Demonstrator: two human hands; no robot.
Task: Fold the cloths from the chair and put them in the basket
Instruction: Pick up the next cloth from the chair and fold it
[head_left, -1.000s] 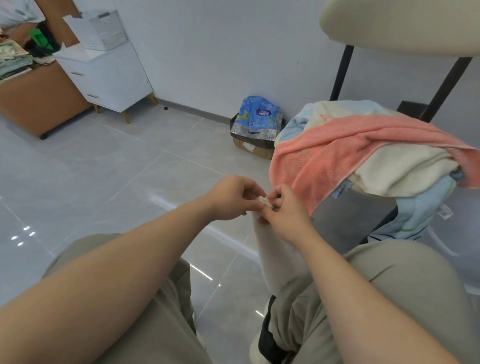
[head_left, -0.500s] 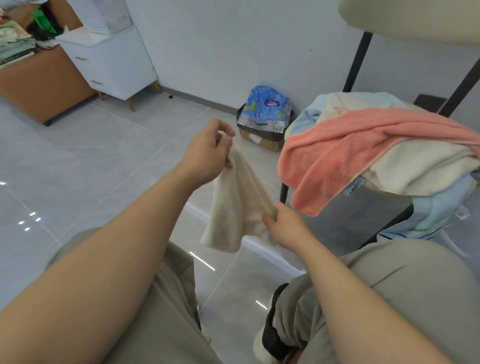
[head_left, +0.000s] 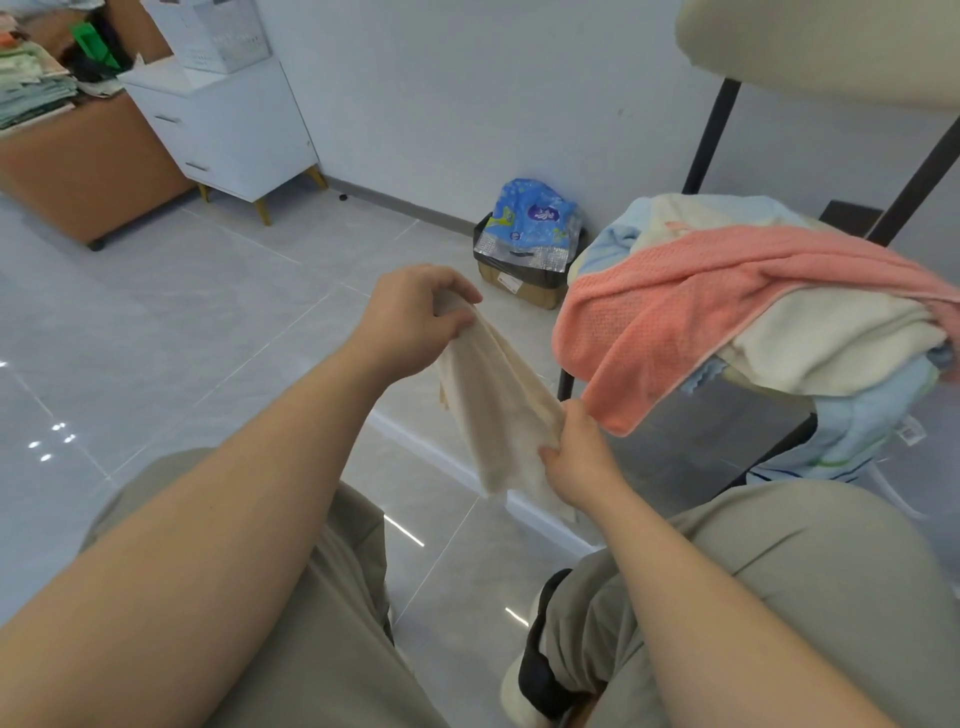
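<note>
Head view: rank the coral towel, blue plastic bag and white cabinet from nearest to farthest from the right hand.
1. coral towel, draped over the chair, its corner right beside the right hand.
2. blue plastic bag, atop the cardboard box ahead.
3. white cabinet, far off at upper left.

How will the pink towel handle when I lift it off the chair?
Probably floppy: the pink towel has a corner hanging limp off the chair. Its waffle weave likely grips well and is not slippery. Lifting it may drag the cream towel beneath, since it lies across that.
</note>
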